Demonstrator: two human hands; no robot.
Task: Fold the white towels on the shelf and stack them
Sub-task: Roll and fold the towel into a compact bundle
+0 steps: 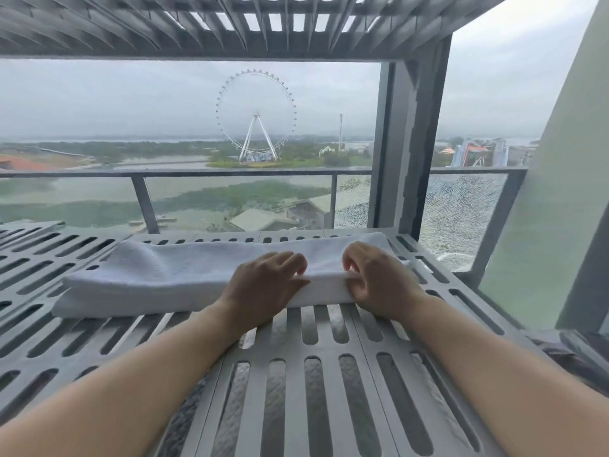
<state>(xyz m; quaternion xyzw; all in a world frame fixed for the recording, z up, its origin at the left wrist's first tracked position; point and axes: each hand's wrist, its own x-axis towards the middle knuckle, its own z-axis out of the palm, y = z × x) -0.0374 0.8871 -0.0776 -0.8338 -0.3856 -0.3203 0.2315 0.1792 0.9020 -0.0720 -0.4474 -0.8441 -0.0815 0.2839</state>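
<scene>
The white towel (171,278) lies on the shelf (296,374) as a long strip, reaching left beyond the fingers (283,260). The left hand (263,285) and the right hand (375,282) pinch its near edge with curled fingers. I judge the cross folds and the stacking remain; no other towel shows.

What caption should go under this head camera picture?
The left hand and right hand hold a white towel on the slatted shelf.

White towel (184,275): terry cloth, matt, soft looped nap. Slotted shelf (329,374) beneath: grey, matt, smooth, moulded-plastic look. Upper shelf (197,28): same grey matt finish. Far railing (230,173): grey metal, dull. Far-right glass panel (461,219): crazed, finely shattered surface.
</scene>
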